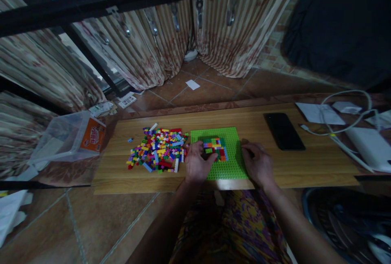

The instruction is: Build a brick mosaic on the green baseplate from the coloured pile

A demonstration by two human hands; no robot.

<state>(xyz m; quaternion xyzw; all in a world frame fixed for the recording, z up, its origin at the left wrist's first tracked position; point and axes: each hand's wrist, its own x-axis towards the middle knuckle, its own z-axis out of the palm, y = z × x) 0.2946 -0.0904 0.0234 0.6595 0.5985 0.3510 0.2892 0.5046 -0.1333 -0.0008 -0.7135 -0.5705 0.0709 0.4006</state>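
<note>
One clear plastic tub (pixel 65 138) is lying tipped on its side off the left end of the table (pixel 305 166). Beside it, one loose heap of small bricks (pixel 157 150) is spreading over the wood, too many and too small to count. The left hand (pixel 197 162) is resting on the left edge of the one green baseplate (pixel 230 162), its fingers curled narrow against one patch of built bricks (pixel 216 149); whether they are pinching a brick I cannot tell. The right hand (pixel 258 162) is pressing the plate's right edge, fingers bent and holding nothing. One black phone (pixel 284 131) is lying further right, and white cables (pixel 345 129) are trailing past it
</note>
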